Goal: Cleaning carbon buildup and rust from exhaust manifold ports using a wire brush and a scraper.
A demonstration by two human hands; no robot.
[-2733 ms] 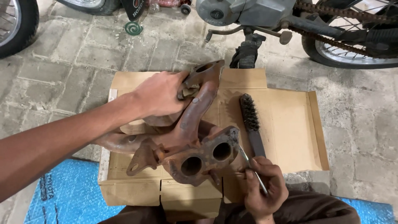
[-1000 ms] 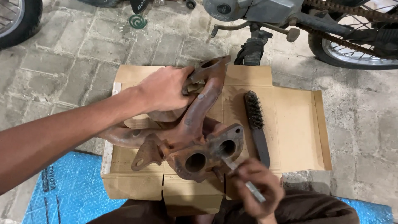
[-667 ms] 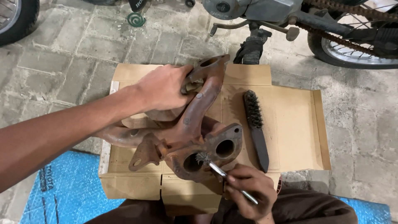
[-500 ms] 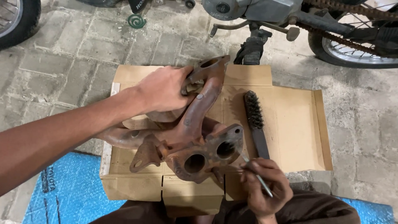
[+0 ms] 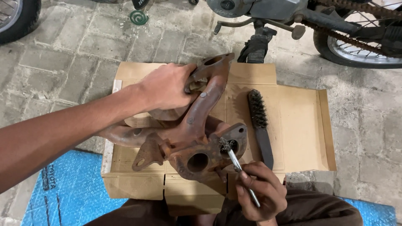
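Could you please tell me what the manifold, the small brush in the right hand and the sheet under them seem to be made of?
The exhaust manifold looks like cast iron or steel: rough, matte, brown-orange with rust. The small brush in the right hand appears metal: a shiny silvery stem and a grey wiry tuft. The sheet looks like plain brown cardboard, with fold creases and flaps.

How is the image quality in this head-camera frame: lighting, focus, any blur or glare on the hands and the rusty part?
Head view: soft, even light, no harsh glare; the rusty manifold and left hand are sharp; the right hand and its small wire brush look slightly soft; faint shadows fall on the cardboard; frame edges bend a little.
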